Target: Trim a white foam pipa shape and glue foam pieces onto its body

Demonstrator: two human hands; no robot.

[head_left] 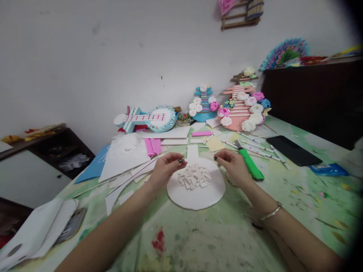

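A white round foam cut-out with a neck (198,192) lies flat on the table in front of me. A heap of several small white foam strips (194,176) sits on it. My left hand (166,169) rests at the disc's left edge, fingers curled inward beside the heap; whether it pinches a strip is unclear. At the right edge is my right hand (233,164), fingers bent and together near the rim, with nothing visible in them. A bangle circles my right wrist.
A green-handled cutter (249,162), several white pens (259,148) and a black phone (293,150) lie to the right. White, pink and blue sheets (127,155) pile up left. Foam guitar models with flowers (159,119) stand along the wall.
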